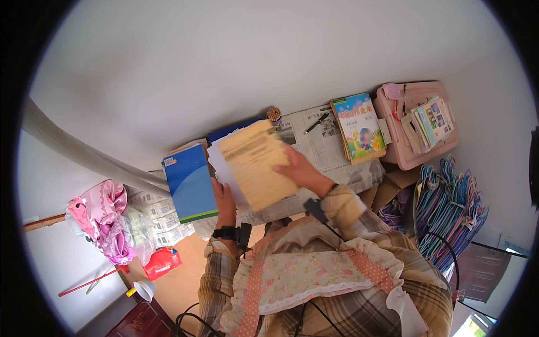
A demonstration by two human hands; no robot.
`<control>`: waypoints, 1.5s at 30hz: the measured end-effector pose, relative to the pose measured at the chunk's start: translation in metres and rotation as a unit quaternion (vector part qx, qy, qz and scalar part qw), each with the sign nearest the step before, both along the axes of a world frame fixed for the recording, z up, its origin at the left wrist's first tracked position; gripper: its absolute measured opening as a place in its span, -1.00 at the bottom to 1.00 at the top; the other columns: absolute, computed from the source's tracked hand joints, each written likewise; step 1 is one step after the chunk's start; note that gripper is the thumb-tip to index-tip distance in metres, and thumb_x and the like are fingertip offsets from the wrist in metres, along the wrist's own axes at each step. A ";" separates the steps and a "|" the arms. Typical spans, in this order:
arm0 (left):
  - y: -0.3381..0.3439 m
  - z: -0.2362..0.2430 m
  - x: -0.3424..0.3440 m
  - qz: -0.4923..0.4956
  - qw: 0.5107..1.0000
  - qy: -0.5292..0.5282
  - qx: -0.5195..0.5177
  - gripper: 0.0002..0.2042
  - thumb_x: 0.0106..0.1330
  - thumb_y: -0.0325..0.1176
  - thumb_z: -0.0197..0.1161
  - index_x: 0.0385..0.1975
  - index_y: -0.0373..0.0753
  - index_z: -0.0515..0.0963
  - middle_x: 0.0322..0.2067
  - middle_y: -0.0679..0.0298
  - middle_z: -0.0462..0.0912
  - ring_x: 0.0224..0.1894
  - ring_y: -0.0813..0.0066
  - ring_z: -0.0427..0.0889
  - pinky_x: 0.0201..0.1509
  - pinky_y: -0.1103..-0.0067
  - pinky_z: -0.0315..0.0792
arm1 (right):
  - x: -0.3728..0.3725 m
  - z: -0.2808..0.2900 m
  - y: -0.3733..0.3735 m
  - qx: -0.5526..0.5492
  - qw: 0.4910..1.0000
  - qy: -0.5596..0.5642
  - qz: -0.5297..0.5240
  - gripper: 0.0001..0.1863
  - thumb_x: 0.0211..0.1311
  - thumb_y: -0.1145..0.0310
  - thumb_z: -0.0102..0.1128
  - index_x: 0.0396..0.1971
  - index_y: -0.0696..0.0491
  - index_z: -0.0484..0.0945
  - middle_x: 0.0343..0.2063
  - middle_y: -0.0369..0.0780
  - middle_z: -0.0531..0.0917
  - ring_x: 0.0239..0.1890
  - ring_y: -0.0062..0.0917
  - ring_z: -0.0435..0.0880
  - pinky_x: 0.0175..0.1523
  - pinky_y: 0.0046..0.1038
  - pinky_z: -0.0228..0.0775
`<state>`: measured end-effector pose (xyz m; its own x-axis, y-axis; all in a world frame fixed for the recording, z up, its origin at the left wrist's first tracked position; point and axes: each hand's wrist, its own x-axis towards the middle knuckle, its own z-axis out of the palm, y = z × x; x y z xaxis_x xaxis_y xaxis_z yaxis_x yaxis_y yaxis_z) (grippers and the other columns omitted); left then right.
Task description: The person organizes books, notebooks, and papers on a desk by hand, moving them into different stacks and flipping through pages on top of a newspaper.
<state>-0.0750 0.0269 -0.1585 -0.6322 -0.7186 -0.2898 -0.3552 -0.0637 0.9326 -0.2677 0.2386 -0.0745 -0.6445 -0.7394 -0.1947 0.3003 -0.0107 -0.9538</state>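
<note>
Two hands were on the papers at the frame's centre. The right hand [300, 168], nearer the tan paper [252, 165], had its grip closed on that paper's right edge; the blurred paper extended leftward, its long axis sloping steeply from upper left to lower right. The left hand [225, 202] touched white sheets [218, 158] below left; whether its grip was closed, I couldn't tell.

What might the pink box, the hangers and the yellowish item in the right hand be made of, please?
Pink box: probably plastic, smooth, with moulded, rounded edges. Hangers: possibly smooth plastic-coated wire, thin and colourful. Yellowish item: apparently matte paper, flat and printed, though blurred.
</note>
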 end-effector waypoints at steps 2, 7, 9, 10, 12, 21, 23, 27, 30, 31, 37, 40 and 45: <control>0.008 0.032 -0.009 0.044 0.990 0.019 0.131 -0.35 0.43 -0.18 -0.04 0.38 -0.37 -0.12 0.31 0.00 0.15 0.33 0.20 0.18 0.36 0.46 0.09 | 0.002 -0.015 -0.027 0.111 0.987 0.108 0.041 -0.29 0.10 0.41 0.25 0.25 0.18 0.16 0.02 -0.11 0.47 0.05 -0.42 0.48 0.12 -0.40 0.34; -0.010 0.029 0.007 0.010 0.984 0.056 0.168 -0.41 0.48 -0.05 -0.19 0.34 -0.33 -0.04 0.21 0.09 0.27 0.22 0.36 0.30 0.25 0.49 0.21 | 0.007 -0.029 -0.047 0.255 0.933 0.255 0.017 -0.34 0.08 0.27 0.26 0.13 0.28 0.28 -0.13 0.04 0.52 -0.08 -0.14 0.52 -0.01 -0.24 0.39; -0.012 0.033 0.002 -0.013 0.991 0.054 0.124 -0.48 0.48 -0.03 -0.23 0.22 -0.34 0.16 0.04 0.18 0.44 0.07 0.48 0.44 0.13 0.48 0.32 | -0.001 -0.035 -0.049 0.242 0.933 0.264 -0.031 -0.38 0.11 0.26 0.23 0.11 0.28 0.30 -0.13 0.05 0.51 -0.08 -0.13 0.52 0.01 -0.24 0.38; -0.013 0.030 -0.002 0.019 0.991 0.055 0.124 -0.52 0.46 -0.09 -0.19 0.20 -0.33 0.18 0.03 0.18 0.45 0.04 0.49 0.44 0.10 0.50 0.33 | -0.006 -0.039 -0.052 0.229 0.937 0.260 -0.049 -0.40 0.13 0.24 0.21 0.09 0.29 0.31 -0.13 0.06 0.51 -0.08 -0.11 0.52 0.02 -0.23 0.37; -0.017 0.020 -0.015 0.075 0.987 0.057 0.128 -0.60 0.44 -0.20 -0.12 0.17 -0.31 0.24 -0.01 0.19 0.46 -0.02 0.53 0.46 0.04 0.54 0.36 | -0.015 -0.052 -0.053 0.235 0.935 0.258 -0.056 -0.43 0.18 0.21 0.17 0.07 0.29 0.32 -0.12 0.07 0.50 -0.06 -0.07 0.50 0.05 -0.21 0.36; -0.049 0.009 -0.016 0.000 0.980 -0.142 -0.142 -0.67 0.08 -0.57 0.22 -0.10 -0.33 0.44 -0.51 0.28 0.60 -0.50 0.53 0.55 -0.42 0.58 0.44 | 0.007 -0.068 -0.053 0.201 0.944 0.256 0.057 -0.47 0.32 0.17 -0.02 0.14 0.25 0.26 -0.01 0.10 0.45 0.04 -0.01 0.43 0.13 -0.20 0.29; -0.044 0.014 -0.012 -0.025 0.984 -0.153 -0.087 -0.67 0.09 -0.58 0.19 -0.10 -0.32 0.44 -0.50 0.27 0.60 -0.50 0.54 0.54 -0.43 0.59 0.42 | 0.002 -0.073 -0.049 0.178 0.949 0.251 0.063 -0.48 0.32 0.19 -0.03 0.15 0.23 0.26 0.01 0.09 0.43 0.05 -0.02 0.42 0.14 -0.20 0.28; -0.035 0.013 0.004 -0.056 0.988 -0.122 -0.078 -0.69 0.13 -0.54 0.15 -0.08 -0.32 0.44 -0.52 0.24 0.57 -0.51 0.55 0.52 -0.44 0.61 0.41 | 0.003 -0.069 -0.045 0.175 0.949 0.262 0.027 -0.48 0.28 0.20 0.03 0.11 0.24 0.28 0.00 0.08 0.44 0.05 -0.04 0.42 0.13 -0.20 0.28; -0.040 0.001 0.012 0.046 0.987 -0.124 -0.091 -0.73 0.18 -0.42 0.19 -0.13 -0.36 0.43 -0.51 0.21 0.55 -0.52 0.56 0.50 -0.44 0.65 0.39 | 0.010 -0.056 -0.051 0.213 0.918 0.331 -0.041 -0.51 0.20 0.21 0.15 -0.01 0.24 0.32 -0.11 0.06 0.47 0.00 -0.09 0.46 0.06 -0.20 0.32; -0.038 -0.001 0.021 0.048 0.978 -0.151 -0.136 -0.71 0.21 -0.35 0.19 -0.14 -0.37 0.42 -0.51 0.20 0.55 -0.52 0.55 0.51 -0.44 0.64 0.40 | 0.008 -0.039 -0.054 0.233 0.905 0.352 -0.047 -0.52 0.16 0.22 0.20 -0.06 0.23 0.33 -0.16 0.04 0.48 -0.03 -0.11 0.48 0.03 -0.20 0.34; 0.039 0.045 0.040 0.066 0.956 -0.240 0.153 -0.49 0.35 0.04 0.07 -0.05 -0.37 0.25 -0.34 0.08 0.50 -0.38 0.34 0.62 -0.36 0.53 0.52 | 0.014 -0.023 -0.050 0.332 0.873 0.355 0.042 -0.54 0.00 0.23 0.36 -0.23 0.16 0.33 -0.33 -0.05 0.52 -0.31 -0.16 0.60 -0.26 -0.25 0.47; 0.053 0.056 0.035 0.045 0.952 -0.132 0.272 -0.44 0.40 0.03 -0.03 0.10 -0.36 0.10 -0.09 -0.01 0.40 -0.24 0.22 0.63 -0.30 0.54 0.57 | 0.027 -0.025 -0.046 0.343 0.873 0.344 0.042 -0.54 0.01 0.23 0.35 -0.24 0.17 0.32 -0.35 -0.05 0.53 -0.33 -0.16 0.61 -0.28 -0.25 0.48; 0.050 0.036 0.041 -0.024 0.968 -0.116 0.223 -0.50 0.42 -0.03 -0.03 0.08 -0.34 0.10 -0.06 0.02 0.37 -0.17 0.18 0.62 -0.19 0.47 0.57 | 0.047 -0.010 -0.048 0.395 0.851 0.340 0.072 -0.57 0.01 0.24 0.34 -0.25 0.17 0.35 -0.31 -0.04 0.51 -0.29 -0.18 0.60 -0.23 -0.24 0.47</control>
